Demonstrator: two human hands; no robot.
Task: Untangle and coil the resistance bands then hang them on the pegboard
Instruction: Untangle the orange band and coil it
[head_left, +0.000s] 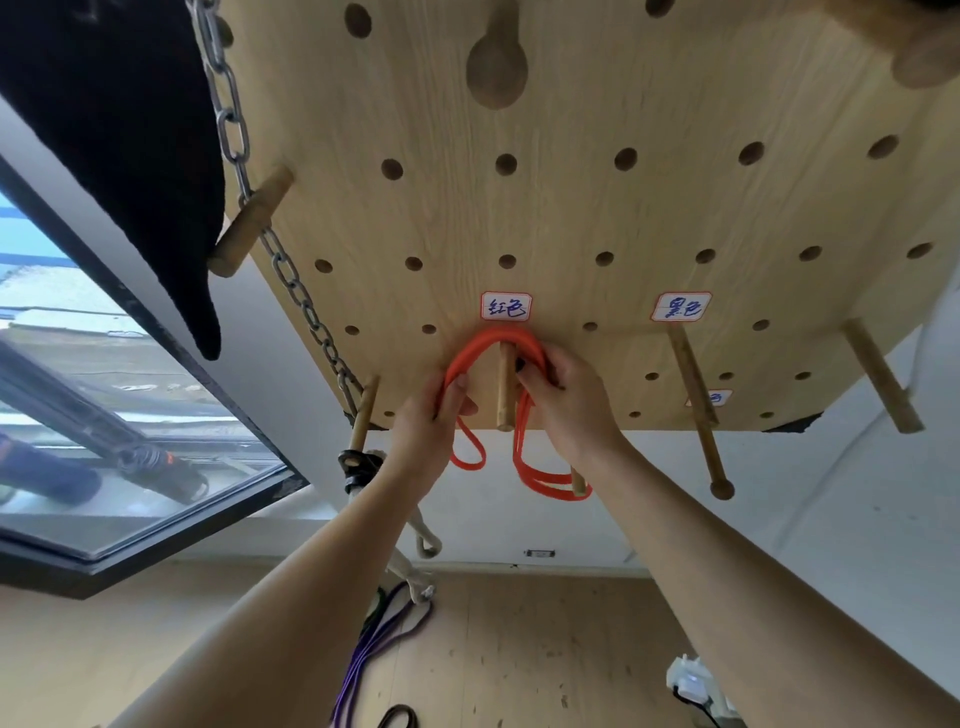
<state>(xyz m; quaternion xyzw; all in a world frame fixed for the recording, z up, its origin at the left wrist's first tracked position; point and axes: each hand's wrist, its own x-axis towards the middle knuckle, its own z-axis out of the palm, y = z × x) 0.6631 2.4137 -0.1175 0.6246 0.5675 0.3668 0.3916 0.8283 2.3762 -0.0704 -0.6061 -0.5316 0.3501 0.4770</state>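
Red rubber band (470, 353), coiled, arched over round wooden peg (504, 387) near pegboard (571, 208) lower edge; left hand (434, 421) and right hand (569, 402), raised, each grip one side.

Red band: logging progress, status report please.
Both hands gripping: left hand, right hand. Red band looped over wooden peg, coils hanging. Purple band still on floor. Nothing blocking.

wood floor (545, 649), purple band (374, 644), black band (397, 717)
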